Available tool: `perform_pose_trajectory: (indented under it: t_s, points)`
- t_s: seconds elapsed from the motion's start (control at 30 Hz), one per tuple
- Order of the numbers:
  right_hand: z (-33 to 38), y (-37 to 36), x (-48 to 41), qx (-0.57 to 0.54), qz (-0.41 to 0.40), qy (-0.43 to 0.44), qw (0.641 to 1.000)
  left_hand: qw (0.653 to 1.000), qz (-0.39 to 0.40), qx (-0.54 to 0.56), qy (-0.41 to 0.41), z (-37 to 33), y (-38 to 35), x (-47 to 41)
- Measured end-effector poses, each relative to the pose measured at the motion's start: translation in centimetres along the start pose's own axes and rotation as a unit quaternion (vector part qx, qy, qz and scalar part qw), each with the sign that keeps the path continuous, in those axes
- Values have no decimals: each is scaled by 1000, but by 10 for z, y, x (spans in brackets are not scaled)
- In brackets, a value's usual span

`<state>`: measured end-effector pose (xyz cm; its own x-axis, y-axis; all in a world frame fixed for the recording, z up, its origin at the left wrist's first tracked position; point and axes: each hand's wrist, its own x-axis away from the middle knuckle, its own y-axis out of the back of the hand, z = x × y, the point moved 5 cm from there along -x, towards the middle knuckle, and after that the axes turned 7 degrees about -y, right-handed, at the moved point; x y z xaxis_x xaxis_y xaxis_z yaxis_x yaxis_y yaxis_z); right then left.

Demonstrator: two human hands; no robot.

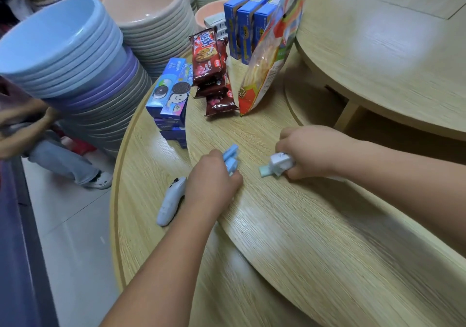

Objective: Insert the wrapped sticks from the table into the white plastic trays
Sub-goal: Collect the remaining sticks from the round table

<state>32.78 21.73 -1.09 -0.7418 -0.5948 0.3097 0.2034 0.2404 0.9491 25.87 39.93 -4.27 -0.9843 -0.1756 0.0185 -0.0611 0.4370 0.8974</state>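
Observation:
My left hand (pixel 211 178) rests on the round wooden table (pixel 315 226) and grips a few pale blue wrapped sticks (pixel 231 159) that poke out past its fingers. To the right, my right hand (pixel 311 151) holds a small white plastic tray (pixel 280 164) down on the table. One pale green-blue wrapped stick (pixel 264 171) juts out of the tray's left end. The rest of the tray is hidden under my fingers. The frame is blurred by motion.
A white controller (pixel 170 202) lies left of my left hand. Blue cookie boxes (pixel 169 94), brown biscuit packs (pixel 210 72) and a snack bag (pixel 271 49) stand at the back. Stacked plastic basins (pixel 68 49) rise at the left. Another person (pixel 63 157) stands there.

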Motion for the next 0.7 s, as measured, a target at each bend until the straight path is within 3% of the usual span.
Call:
perform_pose_trajectory:
  t_s: [0.2,0.43,0.7]
  points:
    - [-7,-5,17,-23,-6,-17,1000,999,-2,33,-11,-12,-4,13]
    - [-25,-14,48,-113,-41,-126,985,999,25,21,-36,-37,-11,21]
    - [-18,-25,45,-127,-102,-129,978,1000,14,3,-23,-51,-24,17]
